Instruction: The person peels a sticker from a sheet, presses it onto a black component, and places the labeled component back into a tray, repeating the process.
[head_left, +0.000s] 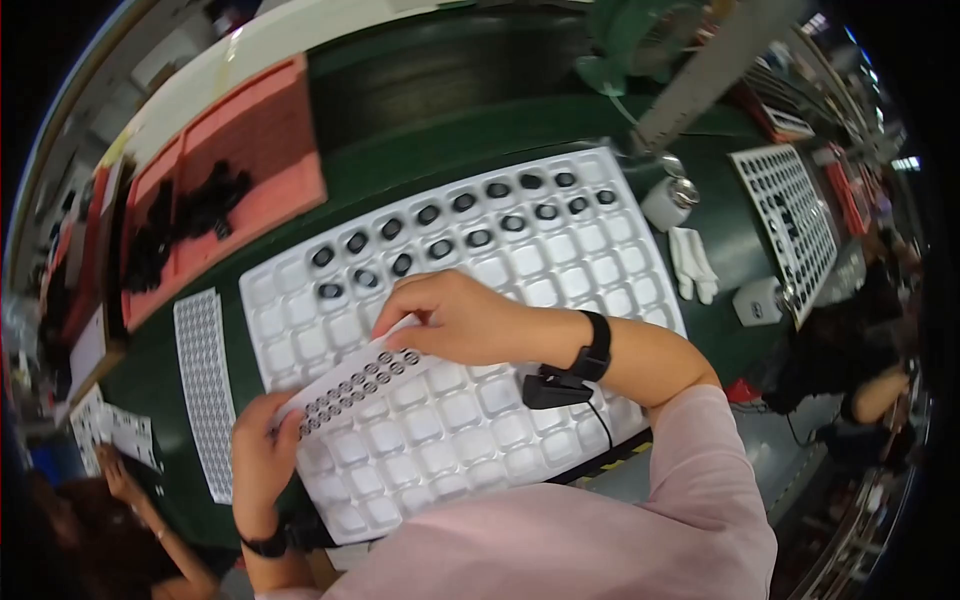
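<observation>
A white sheet [345, 392] with rows of small black rings stretches at a slant between my two hands, above a white plastic tray. My left hand [264, 452] grips its lower left end between thumb and fingers. At the sheet's upper right end, my right hand [445, 318] is closed with thumb and fingertips pinched on the sheet. Whether a loose ring sits between those fingertips, I cannot make out. Under both hands lies the compartment tray [512, 432], its two far rows holding several small black parts [428, 214], one per pocket.
Left of the tray lies another ring sheet [205, 395]. A red bin [290, 140] with black parts stands at the far left. White bottles [668, 203], white gloves [692, 262] and another filled tray [790, 215] are on the right. A co-worker's hand [120, 478] shows lower left.
</observation>
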